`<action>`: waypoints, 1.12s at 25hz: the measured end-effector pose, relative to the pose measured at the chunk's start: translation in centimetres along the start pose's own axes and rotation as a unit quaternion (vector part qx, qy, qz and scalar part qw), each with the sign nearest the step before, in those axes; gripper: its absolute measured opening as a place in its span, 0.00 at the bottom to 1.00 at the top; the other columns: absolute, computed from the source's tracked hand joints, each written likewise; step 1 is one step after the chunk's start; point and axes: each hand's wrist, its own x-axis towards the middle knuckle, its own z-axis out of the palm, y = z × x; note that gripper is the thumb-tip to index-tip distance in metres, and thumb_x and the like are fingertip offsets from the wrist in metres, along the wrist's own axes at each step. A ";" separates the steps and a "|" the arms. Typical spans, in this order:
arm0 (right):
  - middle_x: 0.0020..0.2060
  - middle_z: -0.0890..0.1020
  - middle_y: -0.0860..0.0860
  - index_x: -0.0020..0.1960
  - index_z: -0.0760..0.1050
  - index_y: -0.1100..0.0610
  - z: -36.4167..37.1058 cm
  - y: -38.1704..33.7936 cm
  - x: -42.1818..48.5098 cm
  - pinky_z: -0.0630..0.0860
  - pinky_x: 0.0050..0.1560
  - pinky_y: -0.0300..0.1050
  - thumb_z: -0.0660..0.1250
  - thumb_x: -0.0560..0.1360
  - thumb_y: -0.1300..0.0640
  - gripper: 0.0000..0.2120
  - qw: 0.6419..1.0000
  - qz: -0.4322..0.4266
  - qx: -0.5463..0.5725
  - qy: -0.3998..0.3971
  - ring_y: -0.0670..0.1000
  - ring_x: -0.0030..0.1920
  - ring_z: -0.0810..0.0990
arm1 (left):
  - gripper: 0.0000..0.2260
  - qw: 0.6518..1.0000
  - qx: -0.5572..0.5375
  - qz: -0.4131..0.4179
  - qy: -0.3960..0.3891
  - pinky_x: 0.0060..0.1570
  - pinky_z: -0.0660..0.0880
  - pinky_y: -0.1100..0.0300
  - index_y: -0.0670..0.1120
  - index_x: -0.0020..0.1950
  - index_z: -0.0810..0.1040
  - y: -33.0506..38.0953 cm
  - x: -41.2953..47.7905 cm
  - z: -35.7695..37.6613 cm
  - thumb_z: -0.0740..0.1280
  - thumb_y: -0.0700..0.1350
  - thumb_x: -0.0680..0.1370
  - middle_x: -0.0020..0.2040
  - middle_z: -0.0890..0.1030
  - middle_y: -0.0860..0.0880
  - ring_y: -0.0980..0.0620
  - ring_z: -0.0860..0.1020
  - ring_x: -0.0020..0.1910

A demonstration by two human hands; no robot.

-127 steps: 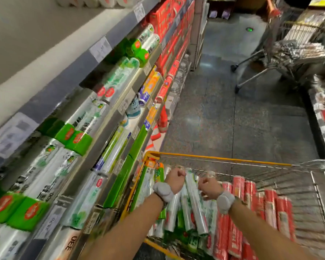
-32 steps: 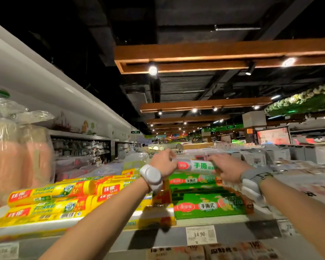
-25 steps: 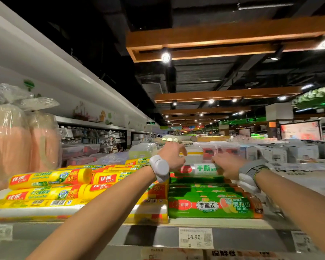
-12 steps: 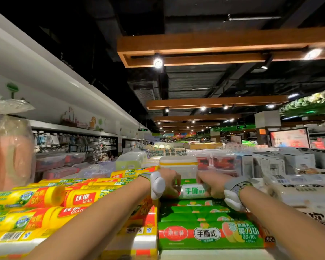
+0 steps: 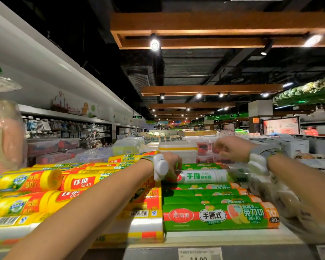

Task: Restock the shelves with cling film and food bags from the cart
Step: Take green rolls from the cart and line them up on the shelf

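Your shelf (image 5: 223,237) holds stacked yellow Glad bag rolls (image 5: 45,201) at left, with a stack of green cling film boxes (image 5: 219,216) just beside them.

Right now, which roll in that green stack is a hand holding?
The clear-wrapped white roll with green lettering, lying on top; the left hand grips its end. The green-wrapped rolls below go untouched.

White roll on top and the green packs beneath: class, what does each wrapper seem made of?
White roll: seemingly thin clear plastic film with printed label; its right end looks see-through and crinkled. Green packs: probably glossy printed plastic wrap; pale highlights run along their rounded tops.
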 end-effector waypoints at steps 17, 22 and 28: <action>0.62 0.70 0.47 0.68 0.70 0.46 1.4 -0.1 0.3 0.75 0.59 0.51 0.71 0.73 0.54 0.25 0.979 -0.045 -0.185 -0.074 0.51 0.61 0.68 | 0.22 0.990 0.107 -0.048 0.075 0.42 0.70 0.52 0.50 0.57 0.76 1.3 0.5 0.1 0.70 0.63 0.70 0.52 0.70 0.48 0.43 0.75 0.52; 0.63 0.68 0.49 0.71 0.65 0.45 -2.9 0.6 -1.8 0.73 0.59 0.52 0.68 0.76 0.54 0.26 0.982 -0.041 -0.182 -0.025 0.50 0.62 0.63 | 0.26 0.992 0.001 -0.048 0.119 0.45 0.78 0.52 0.46 0.62 0.67 2.1 -0.6 -2.4 0.70 0.59 0.74 0.53 0.77 0.47 0.46 0.78 0.49; 0.67 0.66 0.50 0.74 0.61 0.43 -6.2 -0.3 -8.2 0.69 0.61 0.48 0.65 0.78 0.57 0.28 0.984 0.020 -0.173 0.040 0.52 0.65 0.65 | 0.21 0.976 -0.092 0.009 0.197 0.27 0.68 0.64 0.50 0.58 0.74 5.8 -3.7 -4.9 0.73 0.59 0.71 0.37 0.75 0.56 0.56 0.75 0.32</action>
